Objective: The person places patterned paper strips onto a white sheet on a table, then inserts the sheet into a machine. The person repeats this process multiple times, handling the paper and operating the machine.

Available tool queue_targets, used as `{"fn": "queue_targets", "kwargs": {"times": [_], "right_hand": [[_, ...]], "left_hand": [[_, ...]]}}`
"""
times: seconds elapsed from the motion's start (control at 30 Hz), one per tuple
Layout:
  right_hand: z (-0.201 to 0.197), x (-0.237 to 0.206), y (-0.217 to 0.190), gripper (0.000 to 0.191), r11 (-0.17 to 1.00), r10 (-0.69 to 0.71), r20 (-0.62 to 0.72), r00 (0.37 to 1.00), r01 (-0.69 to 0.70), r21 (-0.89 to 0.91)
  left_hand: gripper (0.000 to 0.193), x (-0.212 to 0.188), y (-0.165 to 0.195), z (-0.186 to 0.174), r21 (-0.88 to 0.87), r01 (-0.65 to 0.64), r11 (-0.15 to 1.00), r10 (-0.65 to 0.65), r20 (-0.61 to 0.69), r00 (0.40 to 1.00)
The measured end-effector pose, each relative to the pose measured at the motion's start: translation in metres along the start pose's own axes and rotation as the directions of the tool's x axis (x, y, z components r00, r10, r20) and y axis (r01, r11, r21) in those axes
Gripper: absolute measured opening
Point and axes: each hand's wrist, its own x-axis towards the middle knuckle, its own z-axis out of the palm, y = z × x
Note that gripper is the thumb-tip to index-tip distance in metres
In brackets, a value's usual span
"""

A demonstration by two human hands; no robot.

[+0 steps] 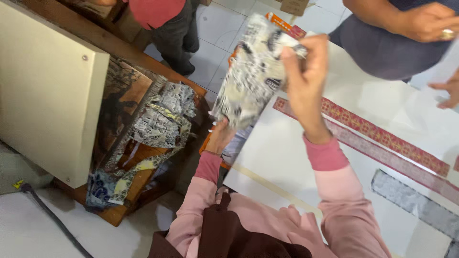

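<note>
Pink sleeves (334,200) lie nearest. Patterned cloth (253,71) is held up above the white table (287,157) edge, pinched at its top by the right hand (306,71); the left hand (219,137) grips below, fingers hidden. Cloth could slip onto the scrap pile (158,119) if the pinch loosens.

bare white table (296,157) right, cluttered wooden shelf (143,162) left

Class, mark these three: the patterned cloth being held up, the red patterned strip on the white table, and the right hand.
patterned cloth (248,71), head view, middle of the fabric.
red patterned strip (382,136), head view, midway along it.
right hand (306,76), head view, middle of the hand.
</note>
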Motion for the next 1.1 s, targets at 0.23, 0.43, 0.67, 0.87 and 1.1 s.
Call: {"fn": "queue_targets", "kwargs": {"times": [0.23,0.43,0.67,0.87,1.1], "right_hand": [[-0.141,-0.11,0.022,0.029,0.93,0.357,-0.177,0.917,-0.332,0.159],[-0.19,-0.26,0.049,0.031,0.697,0.683,-0.169,0.711,-0.703,-0.142],[-0.132,-0.37,0.015,0.035,0.649,0.373,0.139,0.918,-0.151,-0.746],[-0.111,-0.37,-0.018,0.036,0.587,0.802,0.195,0.565,-0.684,-0.433],[-0.128,-0.353,-0.034,0.065,0.464,0.886,0.17,0.432,-0.832,-0.303]], "left_hand": [[0.05,-0.074,-0.049,0.046,0.289,0.11,0.951,-0.026,-0.279,0.96],[0.041,-0.132,-0.074,0.093,0.605,0.288,0.743,-0.083,-0.344,0.935],[0.03,-0.172,-0.142,0.081,0.717,0.395,0.574,-0.163,-0.373,0.913],[0.02,-0.183,-0.156,0.065,0.632,0.543,0.553,-0.26,-0.488,0.833],[0.029,-0.171,-0.16,0.073,0.142,0.745,0.652,-0.61,-0.487,0.626]]}}
